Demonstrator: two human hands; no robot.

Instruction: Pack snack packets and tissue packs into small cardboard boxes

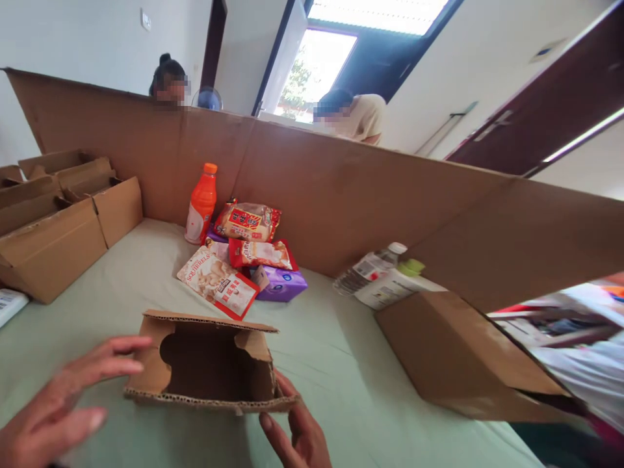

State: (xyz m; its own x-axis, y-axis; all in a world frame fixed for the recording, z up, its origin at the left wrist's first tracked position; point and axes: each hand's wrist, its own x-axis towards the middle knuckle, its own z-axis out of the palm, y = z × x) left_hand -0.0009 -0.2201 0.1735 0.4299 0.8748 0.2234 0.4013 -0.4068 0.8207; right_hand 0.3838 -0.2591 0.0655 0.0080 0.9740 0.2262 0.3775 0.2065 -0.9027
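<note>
Head view: the open carton (209, 367) looks light and stiff, best held by its ends; right hand (302, 432) pinches its four-o'clock corner, left hand (61, 400) has fingers spread towards nine o'clock.

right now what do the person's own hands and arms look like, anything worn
The left hand and right hand are bare: no gloves, rings or cables show. A dark edge at the left wrist may be a cuff or band; the frame cuts off the forearms.
</note>
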